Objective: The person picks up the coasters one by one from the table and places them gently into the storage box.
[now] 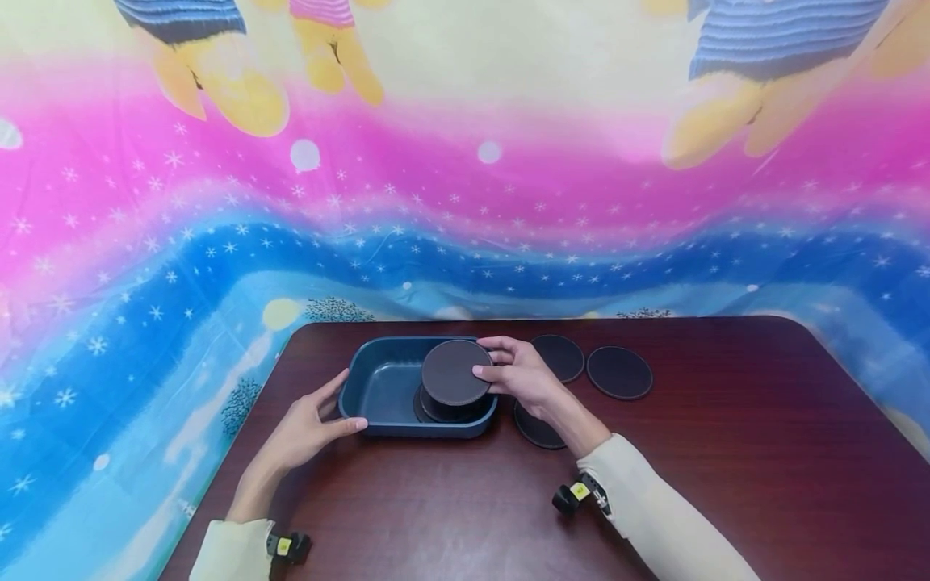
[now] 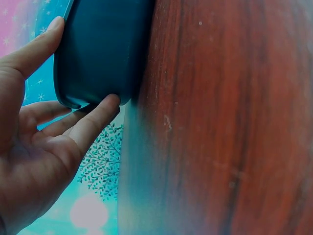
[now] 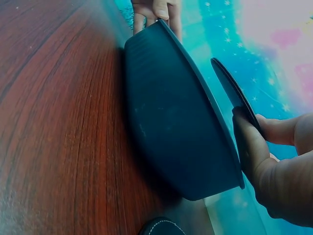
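Note:
A dark blue rectangular dish (image 1: pixel 385 430) with rounded corners stands on the table. My left hand (image 1: pixel 305 428) grips its left end, thumb on the near rim and fingers along the side. In the left wrist view, fingertips (image 2: pixel 111 100) touch the dish wall. My right hand (image 1: pixel 526 375) pinches a round dark brown coaster (image 1: pixel 456 371) by its right edge, thumb on top. This coaster is tilted over the dish's right end, as the right wrist view also shows. Below it, partly hidden, dark round coasters (image 1: pixel 429 410) lie inside the dish.
On the table to the right of the dish lie a back coaster (image 1: pixel 559 355), a right coaster (image 1: pixel 620 373) and a near coaster (image 1: pixel 538 428), partly under my right wrist. The reddish-brown table (image 1: pixel 726 452) meets a patterned cloth (image 1: pixel 465 210) at the back.

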`<state>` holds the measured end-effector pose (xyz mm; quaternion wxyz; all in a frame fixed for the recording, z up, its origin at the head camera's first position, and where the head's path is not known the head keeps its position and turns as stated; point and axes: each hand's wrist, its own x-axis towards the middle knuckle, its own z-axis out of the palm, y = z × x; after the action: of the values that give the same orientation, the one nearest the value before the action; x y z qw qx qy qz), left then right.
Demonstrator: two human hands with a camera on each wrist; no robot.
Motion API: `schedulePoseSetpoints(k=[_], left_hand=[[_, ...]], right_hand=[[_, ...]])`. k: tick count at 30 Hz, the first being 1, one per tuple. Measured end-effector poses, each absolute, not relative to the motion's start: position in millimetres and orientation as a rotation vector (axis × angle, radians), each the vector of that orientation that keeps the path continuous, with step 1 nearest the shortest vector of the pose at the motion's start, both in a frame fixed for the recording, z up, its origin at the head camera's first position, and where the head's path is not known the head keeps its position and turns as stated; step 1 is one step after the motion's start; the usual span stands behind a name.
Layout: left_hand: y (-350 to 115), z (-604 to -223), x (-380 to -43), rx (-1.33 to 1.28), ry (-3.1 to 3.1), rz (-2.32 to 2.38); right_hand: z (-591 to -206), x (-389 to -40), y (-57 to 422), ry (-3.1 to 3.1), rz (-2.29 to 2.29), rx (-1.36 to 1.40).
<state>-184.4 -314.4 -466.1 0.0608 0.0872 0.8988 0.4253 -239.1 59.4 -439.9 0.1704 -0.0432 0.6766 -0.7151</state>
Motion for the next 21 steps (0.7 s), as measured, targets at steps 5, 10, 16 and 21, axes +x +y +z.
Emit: schedulePoseSetpoints(k=[5,10,16,21], left_hand=[[-314.4,-466.4,-184.7,0.268,2.716,1.288],[-314.2,-466.2,-184.7,0.263,2.713,1.286],[-314.5,-466.3,-184.5,0.266,2.714,1.285],[-314.6,-466.4,-184.5,0.267,2.719,1.287]], right_hand=[[-440.3,-239.6,57.1,1.927,-2.037,-0.130],[-443.5,-240.6,54.6,1.950,-2.034,-0.133],[-445.7,-241.5,52.2,2.012,-1.987,-0.169],[-445.4,-243.4,50.7,2.025,-1.971,-0.190]])
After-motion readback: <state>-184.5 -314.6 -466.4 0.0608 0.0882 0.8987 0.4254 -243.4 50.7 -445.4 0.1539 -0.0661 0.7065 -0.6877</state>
